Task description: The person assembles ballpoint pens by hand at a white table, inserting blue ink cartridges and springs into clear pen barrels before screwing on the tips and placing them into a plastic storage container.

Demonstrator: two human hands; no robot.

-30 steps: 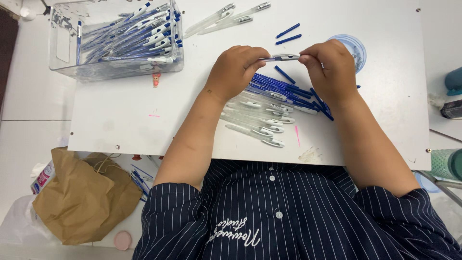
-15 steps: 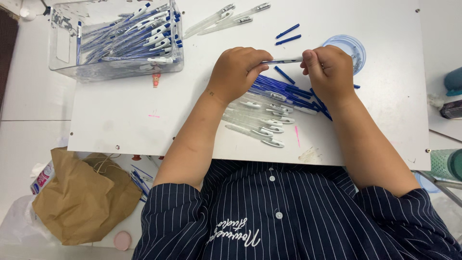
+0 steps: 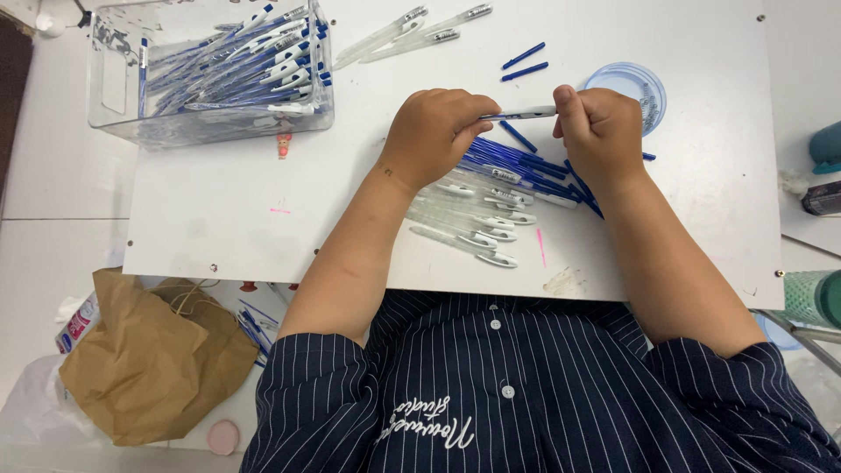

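Nearest on the desk (image 3: 219,228), row of clear pen barrels (image 3: 469,229), then blue refills (image 3: 526,171) under the hands, unchanged from half a second ago. Left hand (image 3: 434,131) and right hand (image 3: 604,131) both pinch one pen (image 3: 524,114) held level above the pile; hands sit slightly closer together than before. Farther back, clear bin (image 3: 114,88) of pens, same spot.
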